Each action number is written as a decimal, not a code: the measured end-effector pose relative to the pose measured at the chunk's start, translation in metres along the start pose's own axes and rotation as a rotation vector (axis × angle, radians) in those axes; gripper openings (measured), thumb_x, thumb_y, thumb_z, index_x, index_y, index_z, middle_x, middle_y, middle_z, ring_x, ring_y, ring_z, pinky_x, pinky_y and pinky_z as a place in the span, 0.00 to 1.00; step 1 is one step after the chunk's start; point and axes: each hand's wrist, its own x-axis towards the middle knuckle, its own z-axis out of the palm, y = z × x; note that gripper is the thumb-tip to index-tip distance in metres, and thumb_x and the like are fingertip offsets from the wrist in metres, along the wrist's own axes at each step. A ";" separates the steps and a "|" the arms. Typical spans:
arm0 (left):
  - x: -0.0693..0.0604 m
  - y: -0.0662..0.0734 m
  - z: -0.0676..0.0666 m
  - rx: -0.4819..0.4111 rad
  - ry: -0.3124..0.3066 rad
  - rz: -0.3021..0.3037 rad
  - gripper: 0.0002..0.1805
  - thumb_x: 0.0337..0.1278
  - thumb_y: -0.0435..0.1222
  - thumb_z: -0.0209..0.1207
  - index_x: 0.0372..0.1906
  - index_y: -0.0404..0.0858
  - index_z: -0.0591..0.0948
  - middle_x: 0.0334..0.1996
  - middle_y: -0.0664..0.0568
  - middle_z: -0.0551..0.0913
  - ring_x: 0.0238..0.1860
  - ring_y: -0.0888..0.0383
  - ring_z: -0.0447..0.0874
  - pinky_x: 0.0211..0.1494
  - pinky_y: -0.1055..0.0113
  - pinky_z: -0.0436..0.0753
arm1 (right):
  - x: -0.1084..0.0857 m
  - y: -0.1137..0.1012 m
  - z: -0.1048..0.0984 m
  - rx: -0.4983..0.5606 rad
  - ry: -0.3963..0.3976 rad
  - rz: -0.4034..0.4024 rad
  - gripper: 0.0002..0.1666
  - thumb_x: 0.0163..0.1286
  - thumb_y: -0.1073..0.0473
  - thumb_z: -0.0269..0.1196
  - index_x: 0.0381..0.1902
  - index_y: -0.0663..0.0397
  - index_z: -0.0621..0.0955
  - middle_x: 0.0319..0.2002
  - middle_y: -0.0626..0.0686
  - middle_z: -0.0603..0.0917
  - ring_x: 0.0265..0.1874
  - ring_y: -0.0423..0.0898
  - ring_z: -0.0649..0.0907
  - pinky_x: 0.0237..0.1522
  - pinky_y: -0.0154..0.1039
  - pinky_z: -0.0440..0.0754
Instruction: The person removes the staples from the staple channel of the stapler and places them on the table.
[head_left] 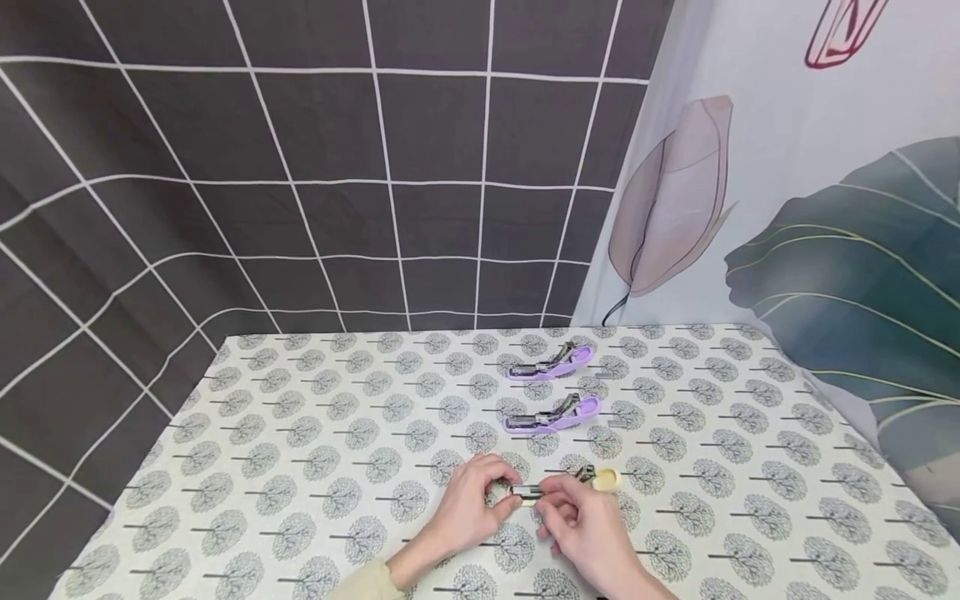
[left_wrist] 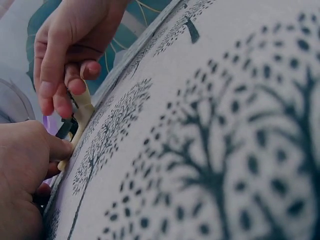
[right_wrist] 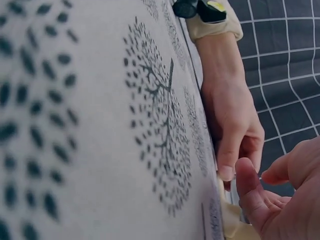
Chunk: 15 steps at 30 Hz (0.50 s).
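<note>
A yellow stapler [head_left: 606, 480] lies swung open on the cloth, its metal magazine [head_left: 531, 492] between my two hands. My left hand [head_left: 480, 493] pinches the magazine end of it with thumb and forefinger, which the left wrist view also shows. Over the stapler's middle, my right hand [head_left: 583, 518] has bent fingers with the tips at the magazine. Whether those fingertips pinch a small piece is hidden. In the right wrist view, part of the yellow body [right_wrist: 231, 220] shows beneath the right hand [right_wrist: 280, 200].
Two purple staplers, one farther back [head_left: 551, 367] and one nearer [head_left: 553, 417], lie opened beyond my hands. Small grey staple strips [head_left: 604, 375] lie to their right. A tree-print cloth [head_left: 315, 433] covers the table, with a dark grid curtain [head_left: 322, 208] behind.
</note>
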 end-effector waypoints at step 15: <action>-0.001 0.000 0.000 0.008 -0.011 -0.015 0.12 0.46 0.30 0.72 0.38 0.44 0.85 0.37 0.64 0.84 0.40 0.66 0.77 0.47 0.62 0.74 | 0.006 0.002 0.003 0.048 -0.059 0.128 0.14 0.64 0.74 0.64 0.47 0.77 0.78 0.28 0.54 0.85 0.18 0.42 0.83 0.22 0.36 0.83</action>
